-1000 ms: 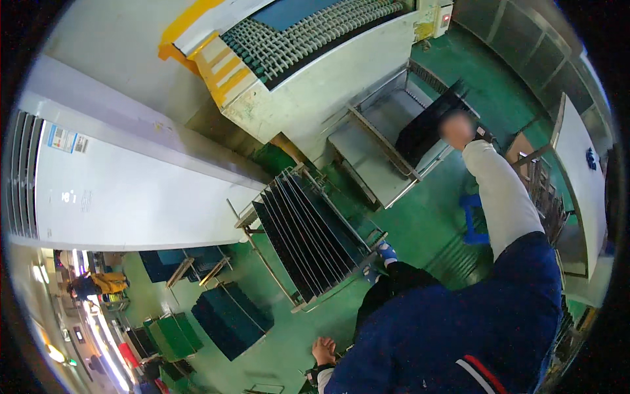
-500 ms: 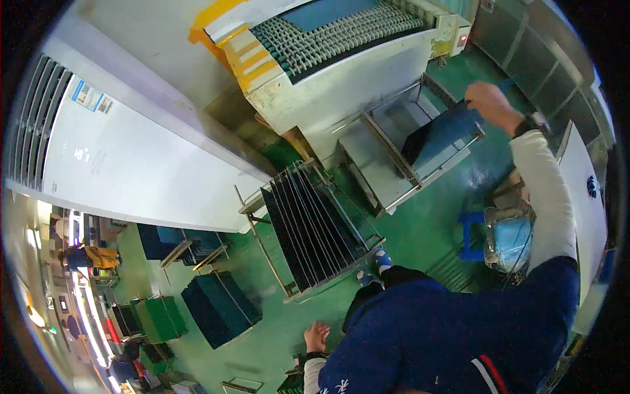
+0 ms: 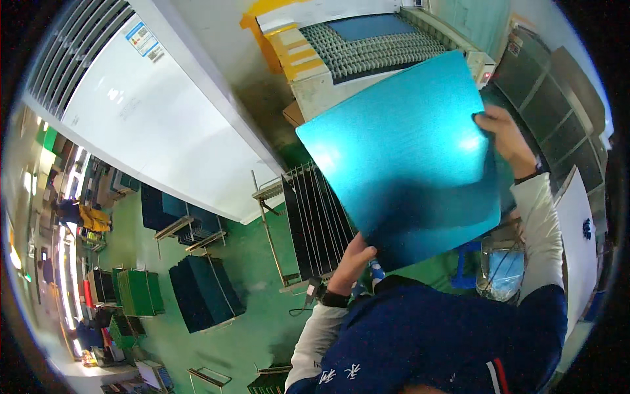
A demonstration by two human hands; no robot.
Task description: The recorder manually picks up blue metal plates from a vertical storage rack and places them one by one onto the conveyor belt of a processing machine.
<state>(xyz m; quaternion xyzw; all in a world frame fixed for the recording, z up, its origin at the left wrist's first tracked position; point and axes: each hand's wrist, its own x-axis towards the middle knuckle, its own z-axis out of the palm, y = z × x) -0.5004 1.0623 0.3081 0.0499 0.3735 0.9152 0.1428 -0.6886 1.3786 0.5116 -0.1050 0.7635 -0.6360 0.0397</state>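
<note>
A large, shiny teal-blue rectangular panel (image 3: 407, 151) is held up in front of me, tilted and catching the light. My left hand (image 3: 352, 264) grips its lower left corner, thumb on the near face. My right hand (image 3: 508, 138) pinches its right edge, upper part. Behind the panel's left side stands a metal rack (image 3: 266, 195) with several dark panels (image 3: 308, 223) upright between thin rods. The cart that stood to the right of the rack is mostly covered by the panel.
A roller conveyor machine (image 3: 318, 105) stands at the back, a blue panel (image 3: 374, 26) lying on its rollers. A tall white cabinet (image 3: 151, 118) is at left. Stacks of dark panels (image 3: 205, 292) rest on the green floor. A blue stool (image 3: 464, 266) is at right.
My right hand has lifted the panel off the cart and brought it closer, turning its bright face toward me. My left hand has risen from beside my body and taken its lower corner.
</note>
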